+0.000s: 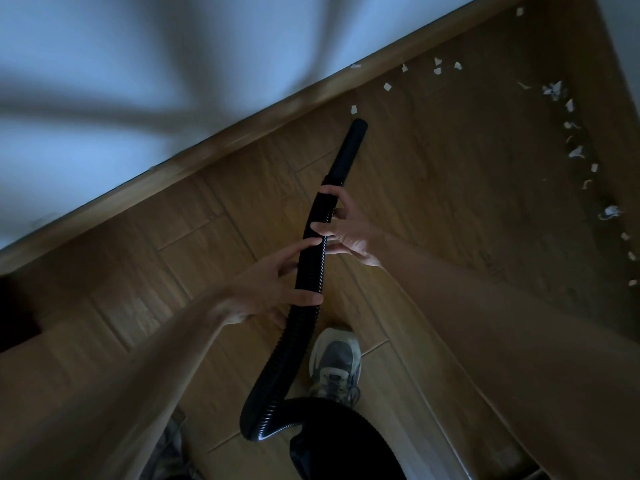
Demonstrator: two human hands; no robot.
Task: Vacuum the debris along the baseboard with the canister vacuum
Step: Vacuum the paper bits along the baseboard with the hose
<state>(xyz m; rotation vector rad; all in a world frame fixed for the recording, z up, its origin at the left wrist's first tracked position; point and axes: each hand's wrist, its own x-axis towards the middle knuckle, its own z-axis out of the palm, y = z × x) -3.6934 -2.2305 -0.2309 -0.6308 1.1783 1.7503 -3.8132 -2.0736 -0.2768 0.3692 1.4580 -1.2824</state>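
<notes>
- Both hands are wrapped around the black ribbed plastic vacuum hose (298, 341). The right hand (349, 233) grips it just behind the smooth black rigid nozzle tube (349, 150), and the left hand (277, 285) clamps it a little further back.
- The nozzle's open end points at the brown wooden baseboard (221, 147), with its mouth just short of the nearest small white paper scrap (354, 109).
- The round black canister vacuum body (346, 445) sits on the wood-plank floor (450, 202), low in view beside a grey lace-up shoe (336, 362).
- Step in hand, as I judge it: sweeping the line of debris, with most of it not yet collected. More scraps (575, 150) run toward the corner and down the right side.
- Next move: push the nozzle forward over the nearest scrap, then follow the baseboard toward the corner, keeping the mouth low.
</notes>
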